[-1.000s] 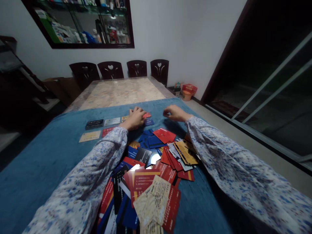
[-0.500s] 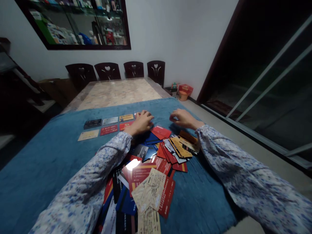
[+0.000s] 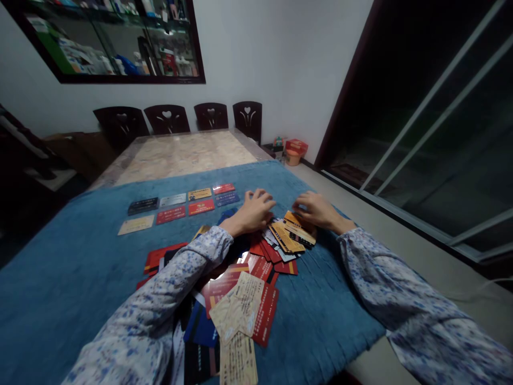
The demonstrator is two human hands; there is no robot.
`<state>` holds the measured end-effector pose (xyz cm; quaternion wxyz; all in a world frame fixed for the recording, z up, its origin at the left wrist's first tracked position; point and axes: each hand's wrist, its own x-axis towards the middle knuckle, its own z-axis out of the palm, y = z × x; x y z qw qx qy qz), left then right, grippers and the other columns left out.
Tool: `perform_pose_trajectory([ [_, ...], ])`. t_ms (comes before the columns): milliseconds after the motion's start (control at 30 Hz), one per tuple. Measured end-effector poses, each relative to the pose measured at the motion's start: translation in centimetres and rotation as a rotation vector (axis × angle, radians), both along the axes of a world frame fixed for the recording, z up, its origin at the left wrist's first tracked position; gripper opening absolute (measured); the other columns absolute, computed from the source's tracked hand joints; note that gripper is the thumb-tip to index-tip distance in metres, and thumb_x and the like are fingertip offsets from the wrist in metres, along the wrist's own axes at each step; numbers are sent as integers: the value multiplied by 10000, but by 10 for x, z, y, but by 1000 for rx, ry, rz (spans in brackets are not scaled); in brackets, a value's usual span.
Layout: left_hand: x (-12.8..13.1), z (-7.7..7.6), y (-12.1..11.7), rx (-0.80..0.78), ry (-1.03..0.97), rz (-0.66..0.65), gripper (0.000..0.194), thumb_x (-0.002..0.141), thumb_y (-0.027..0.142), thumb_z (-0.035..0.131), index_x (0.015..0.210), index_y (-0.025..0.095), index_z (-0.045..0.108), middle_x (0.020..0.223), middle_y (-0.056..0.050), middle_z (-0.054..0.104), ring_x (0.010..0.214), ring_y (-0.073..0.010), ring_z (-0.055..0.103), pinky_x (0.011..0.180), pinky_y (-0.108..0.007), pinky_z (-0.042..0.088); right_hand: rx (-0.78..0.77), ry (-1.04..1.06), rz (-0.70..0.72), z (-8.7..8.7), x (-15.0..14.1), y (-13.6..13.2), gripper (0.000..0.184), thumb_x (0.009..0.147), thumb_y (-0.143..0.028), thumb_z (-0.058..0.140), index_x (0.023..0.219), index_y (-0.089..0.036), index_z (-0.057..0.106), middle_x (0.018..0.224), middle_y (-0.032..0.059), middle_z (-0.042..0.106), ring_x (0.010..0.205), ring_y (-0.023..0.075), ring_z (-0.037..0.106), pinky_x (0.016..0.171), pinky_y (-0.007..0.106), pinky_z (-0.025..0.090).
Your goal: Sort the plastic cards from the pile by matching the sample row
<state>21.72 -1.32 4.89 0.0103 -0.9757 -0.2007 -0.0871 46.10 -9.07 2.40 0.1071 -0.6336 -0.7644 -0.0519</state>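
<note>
Both my hands are at the far end of a heap of overlapping plastic cards [image 3: 256, 262] on a blue cloth. My left hand [image 3: 255, 211] reaches over the heap, its bent fingers slightly apart and pointing down; cards under its palm are hidden. My right hand [image 3: 318, 209] is open at the heap's right side, curved fingers at an orange card [image 3: 293, 218]. Whether they press on it I cannot tell. A yellow-and-black card [image 3: 285, 236] lies just below. Cards laid in rows stand to the left, among them a blue card [image 3: 226, 199] and a red card [image 3: 223, 188].
The blue cloth [image 3: 80, 267] covers the near part of the table [image 3: 176, 152]. A dark card stack [image 3: 143, 205] and a cream card [image 3: 136, 224] lie at the rows' left end. Dark chairs [image 3: 166, 118] line the far side. An orange bucket [image 3: 293, 156] stands on the floor.
My left hand has moved right from the row's end to above the heap, uncovering the blue card. My right hand has come down to the orange card. The view has shifted slightly.
</note>
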Motion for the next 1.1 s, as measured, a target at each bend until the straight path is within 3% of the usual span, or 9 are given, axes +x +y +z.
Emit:
perform_pose_trajectory([
  [233, 16, -3, -14, 6, 32, -100, 433, 924, 211, 534, 1354, 219, 583, 1512, -145, 531, 1429, -361, 368, 1097, -593, 313, 33, 23, -35, -9, 9, -26, 209, 960, -293, 569, 962, -212, 762, 985, 110, 759, 917, 252, 613, 790, 354, 435],
  [533, 35, -20, -22, -34, 26, -204, 404, 1032, 303, 389, 1388, 219, 560, 1567, -137, 502, 1498, -377, 323, 1146, -667, 286, 147, 99, 19, -16, 6, -48, 237, 975, -340, 571, 981, -221, 776, 1037, 107, 767, 970, 260, 629, 868, 391, 478],
  [900, 32, -28, -20, -16, 34, -206, 406, 1062, 359, 363, 1386, 274, 594, 1543, -135, 513, 1487, -384, 344, 1139, -684, 294, 180, 167, 142, -25, 6, -58, 243, 969, -389, 610, 1021, -243, 797, 1045, 98, 774, 975, 274, 613, 862, 443, 520],
  [1100, 30, -28, -21, -29, 14, -202, 374, 1039, 299, 415, 1333, 221, 632, 1525, -150, 535, 1466, -390, 367, 1122, -687, 301, 182, 235, 210, -27, 8, -57, 287, 933, -403, 667, 1134, -240, 791, 1100, 116, 764, 1008, 289, 619, 878, 484, 549],
])
